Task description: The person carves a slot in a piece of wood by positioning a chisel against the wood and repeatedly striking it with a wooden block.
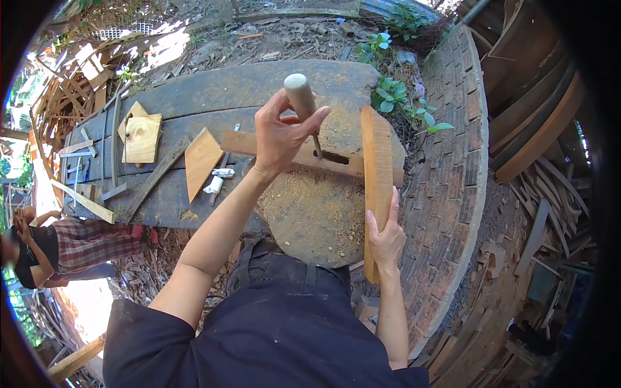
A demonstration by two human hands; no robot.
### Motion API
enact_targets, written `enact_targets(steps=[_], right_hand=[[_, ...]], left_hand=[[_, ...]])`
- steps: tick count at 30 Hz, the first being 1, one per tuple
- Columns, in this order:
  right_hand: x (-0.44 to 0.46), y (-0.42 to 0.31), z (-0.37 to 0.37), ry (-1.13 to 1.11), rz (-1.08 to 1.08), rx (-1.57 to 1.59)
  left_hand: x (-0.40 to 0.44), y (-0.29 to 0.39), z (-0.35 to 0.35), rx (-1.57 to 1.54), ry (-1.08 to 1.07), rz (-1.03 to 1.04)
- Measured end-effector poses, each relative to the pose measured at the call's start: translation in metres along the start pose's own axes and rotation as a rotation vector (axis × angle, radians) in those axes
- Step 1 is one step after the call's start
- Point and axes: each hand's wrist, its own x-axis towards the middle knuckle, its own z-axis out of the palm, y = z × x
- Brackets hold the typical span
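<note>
My left hand [278, 136] grips a chisel [299, 96] by its light, round-ended handle. The chisel stands nearly upright, its metal blade at the left end of a dark slot [335, 157] in a narrow wooden piece [252, 142]. That piece lies crosswise over a round block [310, 223] strewn with wood chips. In my right hand [387, 244] is a long, thick wooden bar [377, 161], held near its lower end. The bar crosses in front of the slotted piece, hiding part of it near its right end.
On the dark plank bench [233, 90] lie a pale square board [142, 137], a pointed board [204, 161], white rolled items [218, 181] and several tools. A brick wall [446, 161] borders the right side. Another person [77, 242] is at far left, near scrap wood.
</note>
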Motion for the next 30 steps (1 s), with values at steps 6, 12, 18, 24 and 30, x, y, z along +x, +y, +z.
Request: enact_targets(steps=[6, 12, 18, 24, 30], right_hand=[[-0.001, 0.003, 0.005, 0.022, -0.007, 0.012], [-0.002, 0.003, 0.006, 0.022, 0.01, -0.011], [-0.002, 0.004, 0.007, 0.029, 0.006, -0.009], [-0.002, 0.004, 0.008, 0.039, 0.005, -0.017], [-0.002, 0.005, 0.009, 0.044, -0.007, -0.024]], left_hand=[[0.019, -0.004, 0.002, 0.111, -0.198, 0.0], [0.03, -0.001, 0.007, -0.132, -0.261, -0.068], [0.024, 0.0, 0.025, -0.104, -0.148, -0.038], [0.017, -0.007, 0.042, -0.157, -0.02, 0.033], [0.015, -0.009, 0.051, -0.109, -0.043, 0.031]])
